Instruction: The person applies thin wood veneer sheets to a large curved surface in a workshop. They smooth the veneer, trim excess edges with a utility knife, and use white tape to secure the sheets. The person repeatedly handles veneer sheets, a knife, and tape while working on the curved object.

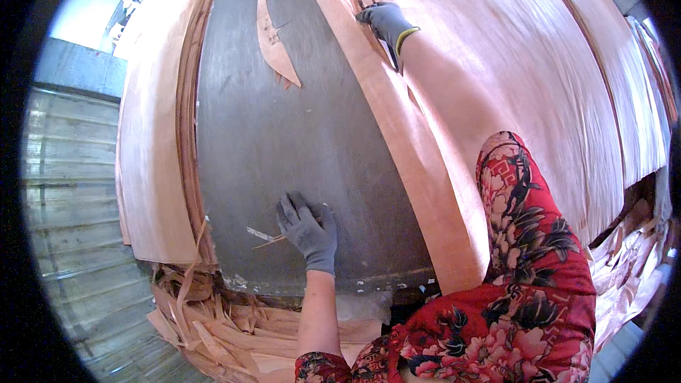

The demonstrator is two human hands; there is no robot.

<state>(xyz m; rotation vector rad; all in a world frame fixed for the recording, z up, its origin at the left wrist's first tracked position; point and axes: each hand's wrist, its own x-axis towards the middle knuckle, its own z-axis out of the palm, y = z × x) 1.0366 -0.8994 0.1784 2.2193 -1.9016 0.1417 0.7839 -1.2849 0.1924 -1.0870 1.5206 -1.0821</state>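
Observation:
My left hand (308, 230), in a grey glove, rests on a dark grey board (305, 149) with its fingers stretched out. Beside its palm lie a thin wood sliver (269, 242) and a small pale printed scrap (259, 233). Farther off to the right, my right hand (389, 21), also gloved, has its fingers curled over the raised edge of a thin wood veneer sheet (397, 120). A dark gap shows under that hand; its fingertips are partly hidden. A pointed veneer offcut (275, 44) lies on the far part of the board.
Stacked veneer sheets (159, 135) flank the board on the left, and wide pale sheets (525, 64) cover the right side. Torn veneer scraps (234, 333) are heaped at the near edge. My leg in red flowered cloth (525, 241) rests on the right-hand sheets. Ribbed flooring (71, 241) lies far left.

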